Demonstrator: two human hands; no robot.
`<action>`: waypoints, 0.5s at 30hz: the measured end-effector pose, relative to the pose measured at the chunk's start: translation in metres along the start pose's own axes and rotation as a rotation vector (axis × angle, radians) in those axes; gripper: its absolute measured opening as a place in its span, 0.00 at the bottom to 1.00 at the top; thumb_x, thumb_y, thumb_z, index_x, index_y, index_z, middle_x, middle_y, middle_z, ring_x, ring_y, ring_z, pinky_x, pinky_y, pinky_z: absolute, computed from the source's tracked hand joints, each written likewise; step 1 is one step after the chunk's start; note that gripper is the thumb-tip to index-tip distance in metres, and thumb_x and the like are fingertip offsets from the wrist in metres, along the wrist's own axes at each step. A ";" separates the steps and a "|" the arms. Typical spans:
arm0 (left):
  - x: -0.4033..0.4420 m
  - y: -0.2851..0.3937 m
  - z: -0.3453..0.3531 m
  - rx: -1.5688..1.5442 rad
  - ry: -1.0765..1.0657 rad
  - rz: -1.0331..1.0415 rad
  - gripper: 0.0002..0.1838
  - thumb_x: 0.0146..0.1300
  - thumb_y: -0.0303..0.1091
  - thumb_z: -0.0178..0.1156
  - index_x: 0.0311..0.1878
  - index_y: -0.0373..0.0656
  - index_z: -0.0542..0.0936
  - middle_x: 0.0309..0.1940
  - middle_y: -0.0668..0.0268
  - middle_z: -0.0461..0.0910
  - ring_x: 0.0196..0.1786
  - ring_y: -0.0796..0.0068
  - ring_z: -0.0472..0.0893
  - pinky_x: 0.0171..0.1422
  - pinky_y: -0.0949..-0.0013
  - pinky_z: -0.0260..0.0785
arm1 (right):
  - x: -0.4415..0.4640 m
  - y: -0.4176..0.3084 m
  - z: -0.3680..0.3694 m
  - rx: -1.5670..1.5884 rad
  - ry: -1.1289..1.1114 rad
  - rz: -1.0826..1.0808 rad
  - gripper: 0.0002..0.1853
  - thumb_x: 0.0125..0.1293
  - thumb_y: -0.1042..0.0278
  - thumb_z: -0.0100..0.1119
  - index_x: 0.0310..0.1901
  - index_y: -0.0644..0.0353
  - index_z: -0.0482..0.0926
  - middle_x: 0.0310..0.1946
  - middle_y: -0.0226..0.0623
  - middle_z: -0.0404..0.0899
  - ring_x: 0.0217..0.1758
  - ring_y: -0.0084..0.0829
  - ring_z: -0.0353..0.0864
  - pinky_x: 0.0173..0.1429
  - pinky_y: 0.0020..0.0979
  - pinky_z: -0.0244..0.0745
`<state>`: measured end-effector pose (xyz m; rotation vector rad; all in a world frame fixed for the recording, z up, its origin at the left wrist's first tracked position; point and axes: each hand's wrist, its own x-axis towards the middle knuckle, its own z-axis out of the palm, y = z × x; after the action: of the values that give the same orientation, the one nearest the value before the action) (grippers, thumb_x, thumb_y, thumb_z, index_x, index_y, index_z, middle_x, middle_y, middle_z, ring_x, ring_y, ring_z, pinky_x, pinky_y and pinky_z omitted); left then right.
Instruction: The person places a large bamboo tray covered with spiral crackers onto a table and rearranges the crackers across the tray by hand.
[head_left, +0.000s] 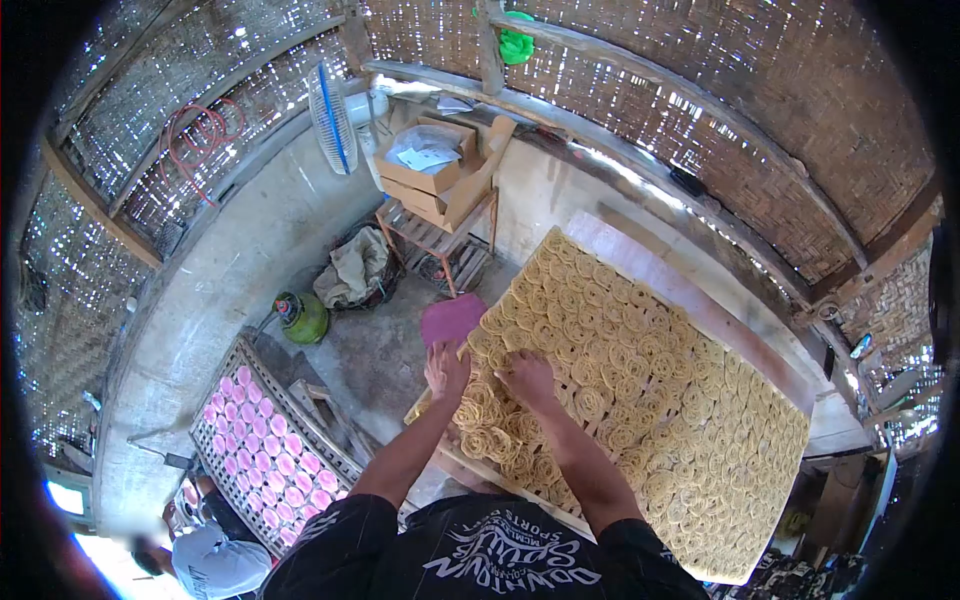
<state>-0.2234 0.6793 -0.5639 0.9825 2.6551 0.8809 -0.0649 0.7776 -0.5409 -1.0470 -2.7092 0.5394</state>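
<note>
Head: left hand (447,376) at edge of coils (630,405)

From my feed, I have open air above the flat coils (650,390) toward the surface's (418,410) right corner. A raised heap of coils (487,437) sits between the forearms, crowding any low pass near the left edge. Off that edge, bare floor (372,360) gives me a lane; the wooden stand (420,238) blocks its far end, and the wall (528,190) bounds the far edge.
</note>
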 end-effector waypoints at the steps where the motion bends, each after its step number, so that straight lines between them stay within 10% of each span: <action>1: 0.005 -0.004 0.001 -0.007 -0.040 0.003 0.20 0.60 0.47 0.65 0.50 0.43 0.83 0.58 0.52 0.76 0.63 0.47 0.73 0.64 0.52 0.70 | 0.004 -0.005 0.003 -0.040 0.008 -0.002 0.23 0.59 0.47 0.67 0.47 0.57 0.82 0.46 0.44 0.82 0.52 0.45 0.82 0.55 0.43 0.78; 10: 0.030 0.033 0.013 -0.181 -0.123 -0.457 0.14 0.53 0.41 0.68 0.40 0.45 0.85 0.42 0.56 0.85 0.49 0.53 0.83 0.54 0.54 0.74 | 0.028 -0.011 0.022 -0.266 -0.159 -0.146 0.21 0.62 0.51 0.63 0.48 0.60 0.80 0.45 0.42 0.80 0.52 0.44 0.80 0.52 0.47 0.78; 15: 0.039 0.024 0.051 -0.164 0.073 -0.355 0.10 0.51 0.37 0.68 0.37 0.45 0.86 0.30 0.57 0.86 0.37 0.55 0.85 0.45 0.56 0.76 | 0.028 -0.017 0.022 -0.297 -0.083 -0.156 0.17 0.64 0.59 0.58 0.49 0.60 0.80 0.45 0.41 0.80 0.51 0.42 0.81 0.51 0.46 0.78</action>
<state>-0.2221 0.7426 -0.5892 0.4303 2.6442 1.0412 -0.1020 0.7789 -0.5533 -0.8800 -2.9772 0.1595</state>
